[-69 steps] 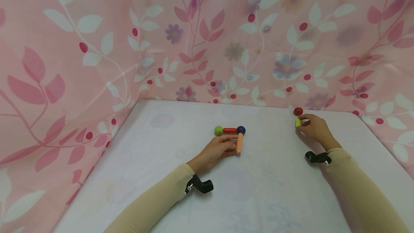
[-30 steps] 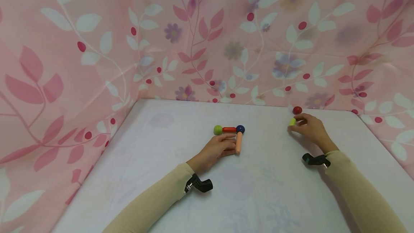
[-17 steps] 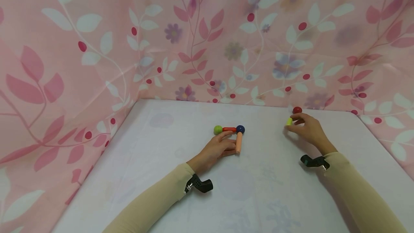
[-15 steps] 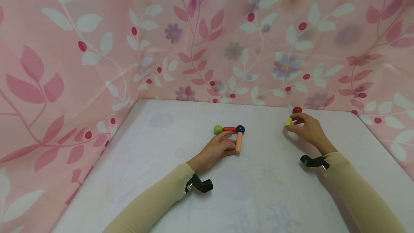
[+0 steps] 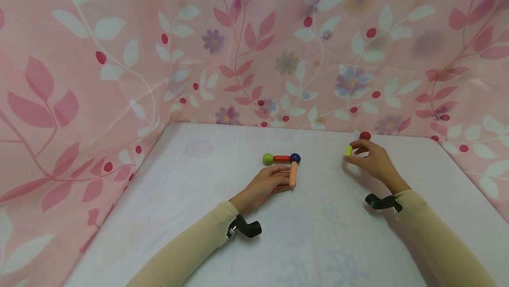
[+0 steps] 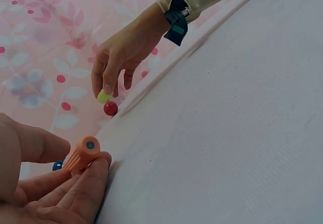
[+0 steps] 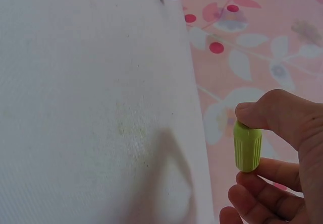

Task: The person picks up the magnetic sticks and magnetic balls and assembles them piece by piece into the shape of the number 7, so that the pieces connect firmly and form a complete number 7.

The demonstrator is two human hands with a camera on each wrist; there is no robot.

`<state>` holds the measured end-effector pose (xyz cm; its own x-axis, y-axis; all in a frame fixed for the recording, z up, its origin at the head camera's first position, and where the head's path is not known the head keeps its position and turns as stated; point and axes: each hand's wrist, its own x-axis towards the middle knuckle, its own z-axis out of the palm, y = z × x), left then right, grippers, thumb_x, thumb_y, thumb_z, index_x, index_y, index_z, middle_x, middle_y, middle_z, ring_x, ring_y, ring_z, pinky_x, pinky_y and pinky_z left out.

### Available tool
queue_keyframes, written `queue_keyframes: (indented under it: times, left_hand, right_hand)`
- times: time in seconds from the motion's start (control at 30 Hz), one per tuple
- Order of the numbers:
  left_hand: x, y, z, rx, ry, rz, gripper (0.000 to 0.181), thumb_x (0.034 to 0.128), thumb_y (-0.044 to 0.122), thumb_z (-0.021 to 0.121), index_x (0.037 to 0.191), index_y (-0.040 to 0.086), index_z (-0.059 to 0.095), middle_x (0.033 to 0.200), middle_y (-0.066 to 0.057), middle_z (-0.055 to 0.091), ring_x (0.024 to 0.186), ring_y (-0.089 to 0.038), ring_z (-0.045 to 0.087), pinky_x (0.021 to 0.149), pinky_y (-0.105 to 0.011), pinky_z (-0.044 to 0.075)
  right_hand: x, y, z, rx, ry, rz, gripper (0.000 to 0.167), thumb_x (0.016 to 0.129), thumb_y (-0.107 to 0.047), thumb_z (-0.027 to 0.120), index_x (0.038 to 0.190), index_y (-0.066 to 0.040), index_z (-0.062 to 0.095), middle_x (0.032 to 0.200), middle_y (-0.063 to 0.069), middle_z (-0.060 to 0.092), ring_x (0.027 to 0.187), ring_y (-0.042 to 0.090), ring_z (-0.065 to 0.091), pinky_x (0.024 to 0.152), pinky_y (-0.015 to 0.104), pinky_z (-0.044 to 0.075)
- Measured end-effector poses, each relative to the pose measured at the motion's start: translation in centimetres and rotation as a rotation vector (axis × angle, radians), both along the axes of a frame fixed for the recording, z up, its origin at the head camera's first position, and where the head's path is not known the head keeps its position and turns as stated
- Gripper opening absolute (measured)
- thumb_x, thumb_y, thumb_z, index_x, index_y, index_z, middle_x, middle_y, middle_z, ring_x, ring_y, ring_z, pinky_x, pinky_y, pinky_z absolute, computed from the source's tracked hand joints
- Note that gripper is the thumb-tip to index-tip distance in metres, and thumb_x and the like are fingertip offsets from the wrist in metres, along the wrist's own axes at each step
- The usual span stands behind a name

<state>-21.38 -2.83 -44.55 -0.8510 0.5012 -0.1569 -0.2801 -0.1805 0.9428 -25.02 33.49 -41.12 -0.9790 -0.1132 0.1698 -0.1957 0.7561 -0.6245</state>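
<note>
In the head view my left hand (image 5: 264,187) holds an orange magnetic rod (image 5: 293,174) by its side. The left wrist view shows the rod's grooved end (image 6: 86,151) between thumb and fingers, with a round metal disc in its tip. The rod's far end meets a dark blue ball (image 5: 295,158). From that ball a red rod (image 5: 281,158) runs left to a green ball (image 5: 268,158). My right hand (image 5: 371,158) pinches a short yellow-green magnetic rod (image 7: 247,147) between thumb and fingertips, above the table and right of the joined pieces.
A red ball (image 5: 365,135) lies at the table's back edge, behind my right hand. The white cloth-covered table (image 5: 310,234) meets a pink floral curtain (image 5: 254,57) at the back and left.
My right hand has moved left with the yellow-green rod, away from the red ball's front. The left hand stays beside the orange rod; that rod and the blue ball shift very slightly.
</note>
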Motion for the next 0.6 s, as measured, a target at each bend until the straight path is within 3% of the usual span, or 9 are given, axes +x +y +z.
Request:
queue_keyframes:
  times: [0.13, 0.37, 0.6]
  left_hand:
    - [-0.1, 0.0, -0.1, -0.009, 0.015, -0.004, 0.044, 0.1040, 0.000, 0.060, 0.147, -0.003, 0.052, 0.139, -0.015, 0.060, 0.117, -0.026, 0.066, 0.100, -0.035, 0.053]
    - [0.0, 0.0, -0.3, -0.047, 0.041, -0.010, 0.046, 0.1024, 0.000, 0.063, 0.147, -0.002, 0.052, 0.138, -0.013, 0.063, 0.117, -0.024, 0.066, 0.099, -0.034, 0.053]
    - [0.1, 0.0, -0.2, -0.044, 0.031, 0.005, 0.046, 0.1018, -0.002, 0.063, 0.147, -0.002, 0.053, 0.134, -0.014, 0.064, 0.115, -0.024, 0.066, 0.099, -0.035, 0.053]
  right_hand:
    - [0.2, -0.5, 0.0, -0.014, 0.027, 0.021, 0.053, 0.093, -0.033, 0.082, 0.130, 0.001, 0.063, 0.114, 0.020, 0.067, 0.104, 0.039, 0.063, 0.082, 0.038, 0.052]
    - [0.9, -1.5, -0.1, -0.051, 0.050, 0.053, 0.051, 0.092, -0.030, 0.083, 0.129, 0.001, 0.064, 0.115, 0.017, 0.067, 0.106, 0.035, 0.062, 0.078, 0.013, 0.048]
    - [1.6, -2.5, 0.1, -0.075, 0.067, 0.060, 0.050, 0.092, -0.029, 0.084, 0.129, -0.002, 0.065, 0.118, 0.015, 0.068, 0.107, 0.034, 0.063, 0.077, 0.012, 0.048]
